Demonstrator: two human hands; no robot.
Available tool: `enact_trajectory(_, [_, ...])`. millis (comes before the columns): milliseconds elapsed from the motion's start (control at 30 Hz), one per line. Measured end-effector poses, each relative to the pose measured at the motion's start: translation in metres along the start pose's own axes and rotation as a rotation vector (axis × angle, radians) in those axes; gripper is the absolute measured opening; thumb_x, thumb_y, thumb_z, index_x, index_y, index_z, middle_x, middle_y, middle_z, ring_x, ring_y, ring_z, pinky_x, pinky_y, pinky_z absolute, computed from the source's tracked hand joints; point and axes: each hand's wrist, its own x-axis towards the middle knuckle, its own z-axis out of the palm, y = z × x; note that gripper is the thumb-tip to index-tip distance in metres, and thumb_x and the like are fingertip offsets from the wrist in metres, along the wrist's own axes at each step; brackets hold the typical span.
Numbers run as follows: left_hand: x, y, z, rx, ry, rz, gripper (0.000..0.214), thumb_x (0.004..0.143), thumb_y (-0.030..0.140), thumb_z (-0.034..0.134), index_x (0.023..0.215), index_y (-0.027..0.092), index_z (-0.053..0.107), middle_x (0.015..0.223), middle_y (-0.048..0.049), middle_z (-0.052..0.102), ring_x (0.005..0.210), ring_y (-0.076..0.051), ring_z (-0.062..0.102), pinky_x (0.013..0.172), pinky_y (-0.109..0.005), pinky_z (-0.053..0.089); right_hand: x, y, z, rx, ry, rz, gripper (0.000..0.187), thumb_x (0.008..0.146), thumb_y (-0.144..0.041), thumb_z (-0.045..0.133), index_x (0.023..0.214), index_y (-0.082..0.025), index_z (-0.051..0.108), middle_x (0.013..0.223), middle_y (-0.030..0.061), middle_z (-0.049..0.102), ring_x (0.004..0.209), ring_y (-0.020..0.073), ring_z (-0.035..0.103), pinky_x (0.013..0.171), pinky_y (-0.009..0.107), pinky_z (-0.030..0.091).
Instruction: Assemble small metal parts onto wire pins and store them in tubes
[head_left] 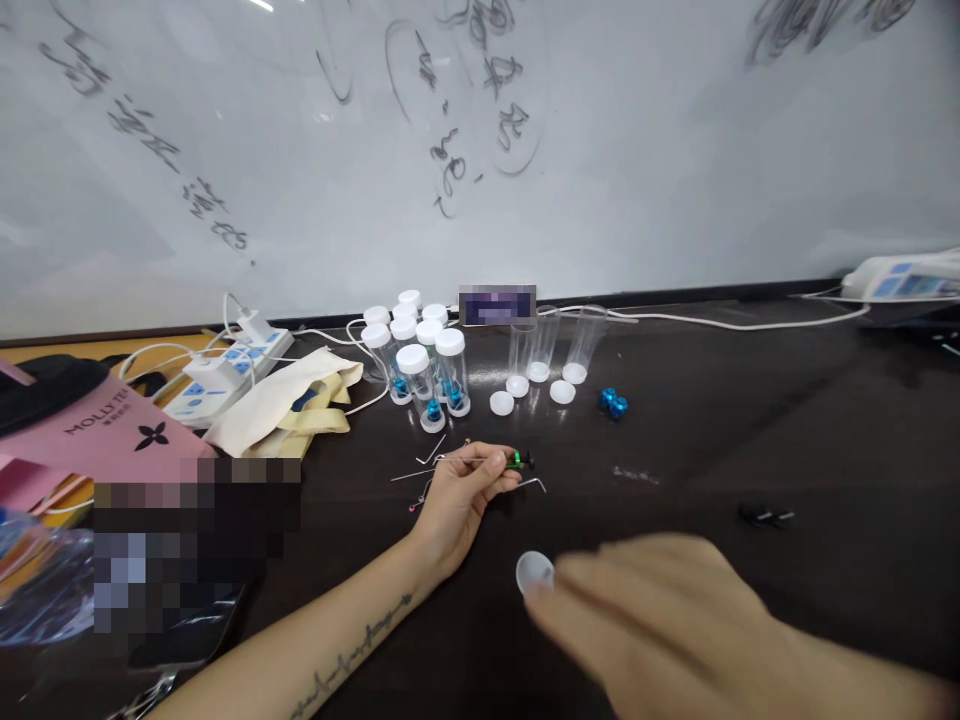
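Note:
My left hand (pixel 469 490) is closed in a pinch around a thin metal rod with a green and black end (pixel 519 459). Beside that hand on the dark table lie a bent hex key (pixel 431 453) and other thin wire pieces; a bent metal tip (pixel 537 484) shows to its right. My right hand (pixel 660 610) is low in front, smeared by motion. Its fingertips overlap the edge of a round white cap-like piece (pixel 534 572). Whether they grip it I cannot tell.
Several capped clear tubes (pixel 418 390) holding blue parts stand at the back, beside open tubes (pixel 543 345) and loose white caps (pixel 502 403). Blue parts (pixel 613 403) and black pieces (pixel 765 516) lie right. A power strip (pixel 225 378), cloth pouch (pixel 289 400) and pink cup (pixel 112 430) sit left.

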Motion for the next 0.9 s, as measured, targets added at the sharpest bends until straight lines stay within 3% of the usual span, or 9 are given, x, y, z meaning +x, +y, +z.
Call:
enact_trajectory(33, [0.000, 0.000, 0.000, -0.006, -0.003, -0.002, 0.020, 0.069, 0.025, 0.082, 0.080, 0.011, 0.074, 0.071, -0.0031, 0.070, 0.064, -0.007, 0.064, 0.068, -0.016, 0.053, 0.011, 0.015, 0.002, -0.039, -0.076, 0.009, 0.036, 0.089, -0.025, 0.055, 0.123, -0.037, 0.059, 0.093, 0.0022, 0.071, 0.076, 0.0215, 0.067, 0.061, 0.036, 0.051])
enact_trajectory(67, [0.000, 0.000, 0.000, -0.013, -0.008, -0.001, 0.020, 0.069, 0.025, 0.082, 0.080, 0.011, 0.074, 0.071, -0.0032, 0.070, 0.064, -0.008, 0.065, 0.069, -0.017, 0.053, 0.021, 0.030, 0.005, -0.040, -0.047, 0.061, 0.031, 0.094, -0.021, 0.049, 0.121, -0.033, 0.056, 0.089, 0.0017, 0.069, 0.070, 0.0177, 0.065, 0.060, 0.033, 0.049])
enact_trajectory(133, [-0.001, 0.000, 0.000, -0.026, -0.013, 0.003, 0.018, 0.071, 0.024, 0.081, 0.080, 0.011, 0.074, 0.072, -0.0033, 0.070, 0.066, -0.008, 0.065, 0.071, -0.017, 0.053, 0.031, 0.055, 0.013, 0.045, 0.021, 0.303, 0.017, 0.101, -0.029, 0.040, 0.110, -0.028, 0.054, 0.076, -0.0010, 0.060, 0.057, 0.0129, 0.057, 0.055, 0.029, 0.045])
enact_trajectory(200, [-0.001, 0.000, 0.000, -0.042, -0.004, -0.001, 0.016, 0.071, 0.023, 0.081, 0.079, 0.011, 0.073, 0.074, -0.0028, 0.070, 0.066, -0.008, 0.066, 0.071, -0.018, 0.053, 0.033, 0.074, 0.021, 0.145, 0.091, 0.499, 0.022, 0.103, -0.039, 0.034, 0.104, -0.024, 0.051, 0.077, -0.0014, 0.055, 0.051, 0.0105, 0.050, 0.052, 0.027, 0.042])
enact_trajectory(267, [0.000, 0.000, 0.001, -0.052, 0.003, -0.008, 0.015, 0.071, 0.022, 0.081, 0.079, 0.012, 0.073, 0.074, -0.0022, 0.070, 0.066, -0.008, 0.066, 0.070, -0.017, 0.053, 0.029, 0.086, 0.028, 0.238, 0.059, 0.581, 0.028, 0.103, -0.044, 0.032, 0.104, -0.023, 0.050, 0.072, -0.0028, 0.052, 0.049, 0.0097, 0.045, 0.049, 0.026, 0.039])
enact_trajectory(400, [0.000, 0.001, 0.002, -0.051, 0.010, -0.020, 0.015, 0.072, 0.021, 0.080, 0.080, 0.011, 0.073, 0.070, -0.0021, 0.069, 0.065, -0.008, 0.066, 0.068, -0.017, 0.054, 0.023, 0.093, 0.032, 0.346, 0.024, 0.559, 0.028, 0.103, -0.045, 0.034, 0.110, -0.023, 0.050, 0.066, -0.0040, 0.048, 0.054, 0.0105, 0.046, 0.048, 0.023, 0.036])
enact_trajectory(633, [0.000, 0.001, 0.002, -0.051, 0.015, -0.025, 0.014, 0.074, 0.021, 0.079, 0.081, 0.011, 0.073, 0.071, -0.0024, 0.070, 0.066, -0.008, 0.067, 0.069, -0.016, 0.054, 0.022, 0.097, 0.032, 0.489, 0.080, 0.520, 0.037, 0.103, -0.046, 0.032, 0.112, -0.020, 0.058, 0.078, 0.0019, 0.054, 0.059, 0.0115, 0.050, 0.047, 0.023, 0.040])
enact_trajectory(900, [0.000, 0.001, 0.001, -0.041, 0.003, -0.026, 0.013, 0.074, 0.019, 0.078, 0.082, 0.010, 0.073, 0.072, -0.0032, 0.071, 0.065, -0.008, 0.067, 0.068, -0.016, 0.054, 0.019, 0.099, 0.031, 0.512, 0.077, 0.489, 0.041, 0.103, -0.045, 0.031, 0.111, -0.019, 0.062, 0.081, 0.0039, 0.056, 0.059, 0.0121, 0.053, 0.047, 0.024, 0.042])
